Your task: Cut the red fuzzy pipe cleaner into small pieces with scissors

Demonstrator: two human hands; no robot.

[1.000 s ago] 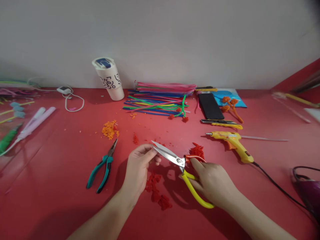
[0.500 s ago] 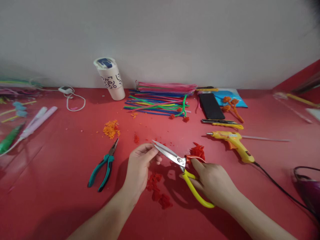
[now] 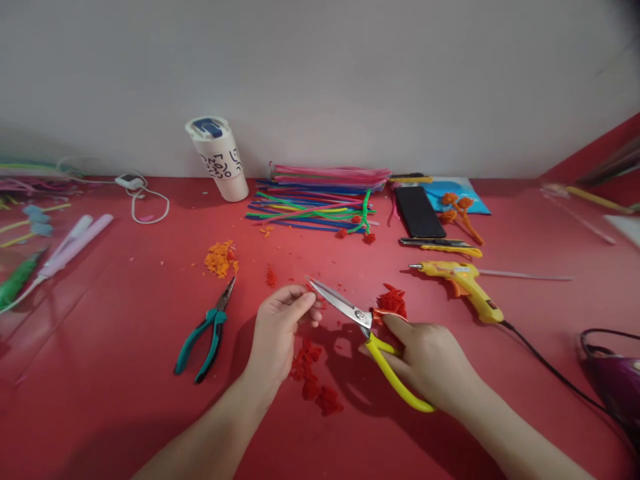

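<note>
My right hand grips a pair of scissors with one yellow and one red handle. Their blades point up and left, nearly closed, with the tips beside my left fingers. Thumb and index finger of my left hand are pinched on a small red fuzzy piece, mostly hidden by the fingers and blades. Below my hands lie several larger red fuzzy pieces. Beyond the scissors' handles is a heap of pointed red pieces. Tiny red clippings lie past my left hand.
Teal-handled pliers and orange clippings lie left. Coloured pipe cleaners stretch along the back near a white tumbler. At right are a yellow glue gun with its cord, a cutter knife and a phone.
The scissors' blades have drawn closer together, and their yellow handle has shifted slightly right. My left hand keeps its pinch in almost the same place. The whole view has shifted slightly.
</note>
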